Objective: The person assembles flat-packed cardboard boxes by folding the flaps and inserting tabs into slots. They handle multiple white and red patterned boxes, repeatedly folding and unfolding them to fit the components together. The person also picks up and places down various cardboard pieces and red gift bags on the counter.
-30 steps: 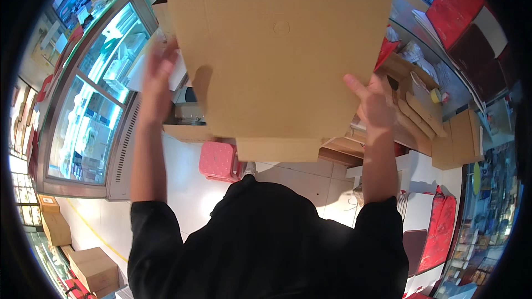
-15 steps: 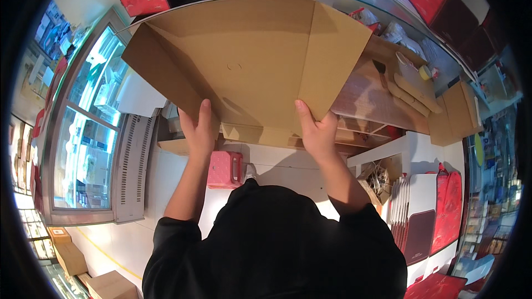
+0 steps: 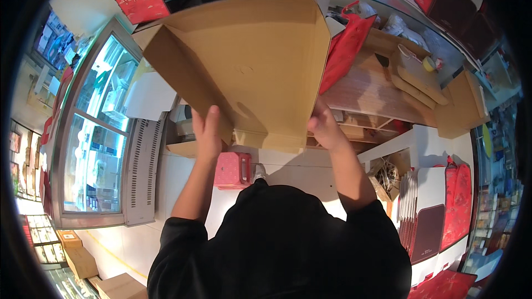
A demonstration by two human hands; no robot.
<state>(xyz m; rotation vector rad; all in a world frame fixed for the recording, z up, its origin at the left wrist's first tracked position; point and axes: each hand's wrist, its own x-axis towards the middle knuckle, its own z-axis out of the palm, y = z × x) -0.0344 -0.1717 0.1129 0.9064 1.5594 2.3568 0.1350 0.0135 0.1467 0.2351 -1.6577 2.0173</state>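
A large brown cardboard box (image 3: 255, 66), partly folded, is held up in front of me with its inner side toward me. Its left side wall (image 3: 183, 69) stands up at an angle, and the right wall is now raised steeply too. My left hand (image 3: 208, 133) grips the lower left edge, thumb inside. At the lower right edge, my right hand (image 3: 327, 126) is closed on the right wall from outside; some of its fingers are hidden behind the cardboard. Just beyond the right wall, a red gift bag (image 3: 346, 50) stands on the wooden worktop (image 3: 368, 89).
Flat cardboard pieces (image 3: 415, 86) and a tape roll (image 3: 429, 64) lie on the worktop. A pink stool (image 3: 231, 171) stands on the floor below the box. To the left is a glass display cabinet (image 3: 94, 155); at lower right, red bags (image 3: 457, 205) stand beside stacked boards.
The box's right side wall has folded upward and inward, uncovering the red gift bag behind it. My right hand has shifted from the inner face to the outside of that wall.
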